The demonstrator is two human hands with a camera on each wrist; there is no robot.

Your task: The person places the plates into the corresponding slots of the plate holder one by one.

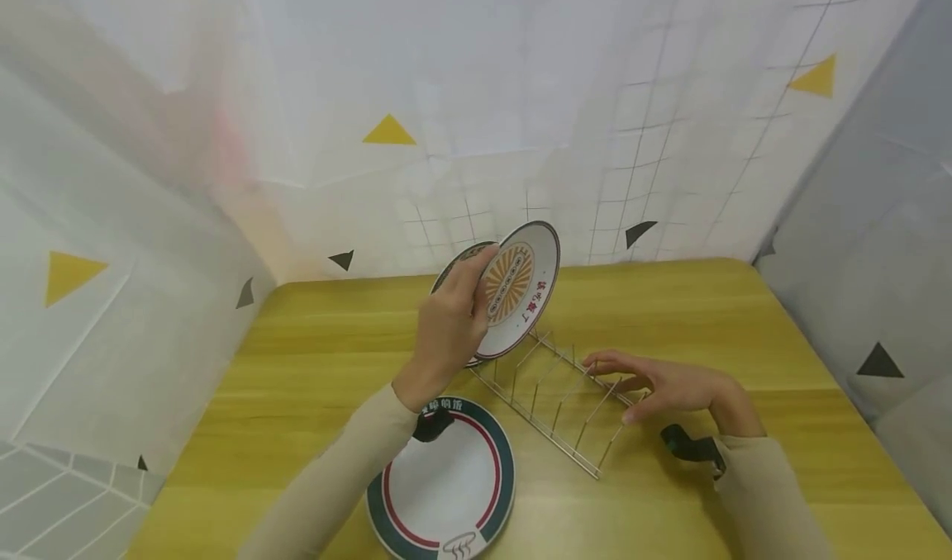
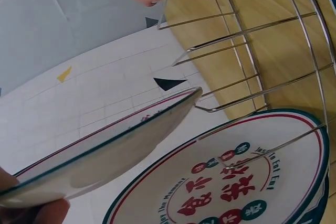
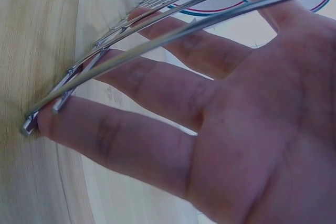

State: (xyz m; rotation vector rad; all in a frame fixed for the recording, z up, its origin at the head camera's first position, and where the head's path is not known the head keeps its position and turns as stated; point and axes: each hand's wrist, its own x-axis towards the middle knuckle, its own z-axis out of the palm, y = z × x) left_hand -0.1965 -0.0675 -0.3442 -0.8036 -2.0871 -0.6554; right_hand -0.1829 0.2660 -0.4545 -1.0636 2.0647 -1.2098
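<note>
My left hand (image 1: pixel 449 320) grips the rim of a white plate (image 1: pixel 531 283) with an orange sunburst and red writing. It is tilted above the far left end of a wire plate rack (image 1: pixel 531 420). Behind it, a second plate (image 2: pixel 226 182) with red characters stands at the rack's end; in the head view my hand and the held plate mostly cover it. Over the rack's right end is my right hand (image 1: pixel 680 386). The right wrist view shows its fingers (image 3: pixel 142 87) nearly straight, tips touching the rack's lower rail.
A white plate (image 1: pixel 442 481) with a dark green rim and red ring lies flat on the yellow wooden table (image 1: pixel 327 353), left of the rack and partly under my left forearm. White sheeting (image 1: pixel 476 89) with triangle marks encloses the table at the back and sides.
</note>
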